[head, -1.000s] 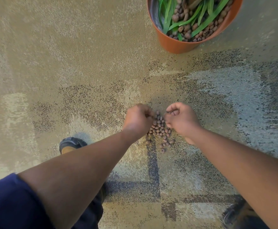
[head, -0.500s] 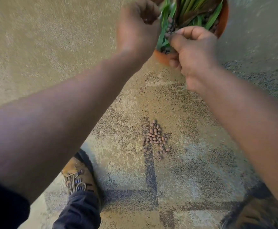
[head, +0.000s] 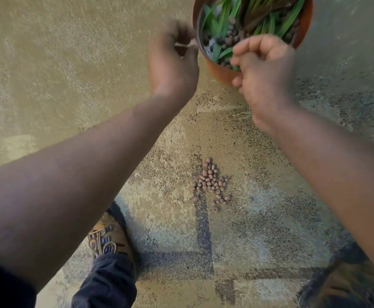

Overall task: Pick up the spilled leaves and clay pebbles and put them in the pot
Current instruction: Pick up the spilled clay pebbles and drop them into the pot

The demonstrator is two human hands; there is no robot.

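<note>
Hovering beside the round orange plastic pot [head: 220, 73], the left hand [head: 172, 61] has curled fingers; motion blur hides whether they hold anything. The right hand [head: 265, 71], fingers curled too, hangs over the pot's near rim, contents unclear. Green leaves [head: 222, 21] and pebbles lie inside. Small brown clay pebbles [head: 211, 184] sit heaped on the patterned carpet [head: 70, 74], well apart from the pot.

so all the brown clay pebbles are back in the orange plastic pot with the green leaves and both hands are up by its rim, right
Not all. The head view shows a cluster of brown clay pebbles on the speckled carpet. Both the left hand and right hand are by the orange plastic pot with green leaves.
</note>
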